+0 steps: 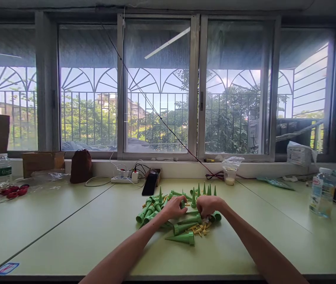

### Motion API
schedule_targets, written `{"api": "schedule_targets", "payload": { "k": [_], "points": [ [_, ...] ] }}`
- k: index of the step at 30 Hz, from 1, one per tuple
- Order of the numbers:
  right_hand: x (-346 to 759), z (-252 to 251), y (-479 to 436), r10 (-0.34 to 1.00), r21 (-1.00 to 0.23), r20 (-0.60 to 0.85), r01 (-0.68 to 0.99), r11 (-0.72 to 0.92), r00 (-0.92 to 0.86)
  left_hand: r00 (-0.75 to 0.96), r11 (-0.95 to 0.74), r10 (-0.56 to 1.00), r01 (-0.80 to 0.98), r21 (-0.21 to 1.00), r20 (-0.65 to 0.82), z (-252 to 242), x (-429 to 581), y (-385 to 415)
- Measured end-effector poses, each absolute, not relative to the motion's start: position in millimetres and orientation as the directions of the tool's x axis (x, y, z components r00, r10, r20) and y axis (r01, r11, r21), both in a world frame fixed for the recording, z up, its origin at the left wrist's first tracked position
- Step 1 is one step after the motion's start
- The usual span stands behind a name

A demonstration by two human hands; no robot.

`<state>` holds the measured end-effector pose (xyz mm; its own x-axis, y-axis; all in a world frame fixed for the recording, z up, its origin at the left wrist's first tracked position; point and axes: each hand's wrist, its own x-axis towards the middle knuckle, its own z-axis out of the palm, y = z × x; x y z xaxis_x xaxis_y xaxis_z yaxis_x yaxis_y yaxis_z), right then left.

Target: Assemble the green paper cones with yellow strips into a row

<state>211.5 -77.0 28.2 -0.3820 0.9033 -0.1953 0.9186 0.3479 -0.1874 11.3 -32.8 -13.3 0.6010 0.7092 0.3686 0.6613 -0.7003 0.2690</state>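
My left hand (175,208) is curled round a green plastic cone-shaped spike, of which only a small part (182,204) shows between thumb and fingers. Close by on the right, my right hand (207,206) is closed with its fingers pointing down over the pile; whatever is in them is hidden. Several green spikes lie heaped to the left (150,211), and several others stand point up (205,189) behind my right hand. One loose spike (182,238) lies at the front. Small yellow plastic pieces (200,229) are scattered below my right hand.
On the pale green table (76,236), a phone (150,184) and a power strip (125,180) lie at the back. A plastic cup (230,173) stands behind the pile. Bottles stand right (320,193) and far left (2,169), with a brown pouch (81,166) between bottle and strip.
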Motion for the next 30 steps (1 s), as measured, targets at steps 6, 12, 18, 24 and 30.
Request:
{"api": "schedule_targets", "payload": {
  "k": [6,12,18,24,30],
  "points": [
    [215,20,-65,0.866,-0.197,0.173,0.845,0.498,-0.470,0.596,-0.698,0.709,0.667,0.260,0.377,-14,11,-32],
    [219,16,-59,0.799,-0.294,0.525,0.819,0.493,-0.292,0.564,-0.683,0.724,0.670,0.291,0.398,-13,11,-33],
    [222,13,-56,0.751,-0.353,0.621,0.777,0.521,-0.221,0.522,-0.683,0.720,0.650,0.333,0.457,-19,12,-29],
    [220,6,-53,0.747,-0.349,0.607,0.754,0.556,-0.270,0.485,-0.677,0.722,0.643,0.358,0.494,-17,13,-30],
    [218,5,-53,0.774,-0.371,0.566,0.750,0.548,-0.286,0.472,-0.693,0.703,0.621,0.365,0.532,-14,15,-33]
  ]
}}
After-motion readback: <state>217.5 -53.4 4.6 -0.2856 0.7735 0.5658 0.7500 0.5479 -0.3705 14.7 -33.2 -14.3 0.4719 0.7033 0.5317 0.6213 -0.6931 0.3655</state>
